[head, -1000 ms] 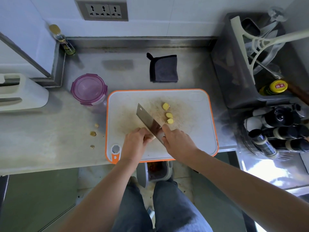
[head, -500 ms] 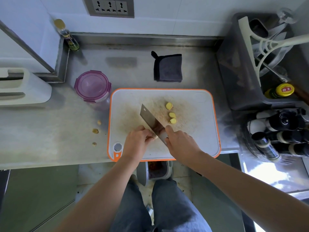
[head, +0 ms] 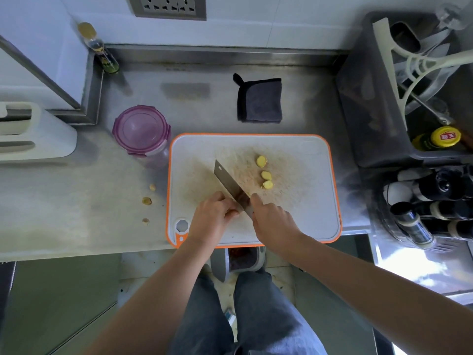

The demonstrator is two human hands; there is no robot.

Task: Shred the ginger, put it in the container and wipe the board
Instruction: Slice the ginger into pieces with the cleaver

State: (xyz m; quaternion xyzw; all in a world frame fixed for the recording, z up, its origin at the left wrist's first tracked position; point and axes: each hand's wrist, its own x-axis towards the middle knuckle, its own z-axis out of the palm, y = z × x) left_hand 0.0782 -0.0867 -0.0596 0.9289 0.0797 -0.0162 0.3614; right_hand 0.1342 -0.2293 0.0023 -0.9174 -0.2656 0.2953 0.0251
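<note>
1 white cutting board [head: 294,221] with an orange rim lies on the steel counter [head: 64,213], and 3 yellow ginger slices [head: 266,175] sit in a short row on its worn middle, just right of the blade. 3 smaller ginger scraps [head: 146,200] lie on the counter left of the board. 1 container [head: 142,130] with a purple lid stands at the board's far left corner, and 1 folded dark cloth [head: 259,99] lies beyond the far edge. 1 cleaver [head: 227,183] slants across the board, tip pointing away. the right hand [head: 272,222] grips it where blade meets handle, fingers wrapped round, 1 finger lying up against the blade. the left hand [head: 212,217] rests on the board with fingers curled in against the blade's left face; whether they hold a ginger piece cannot be told, as the knuckles hide it. compared with 0.5 s ago, the cleaver, both hands and all 3 slices lie where they did.
</note>
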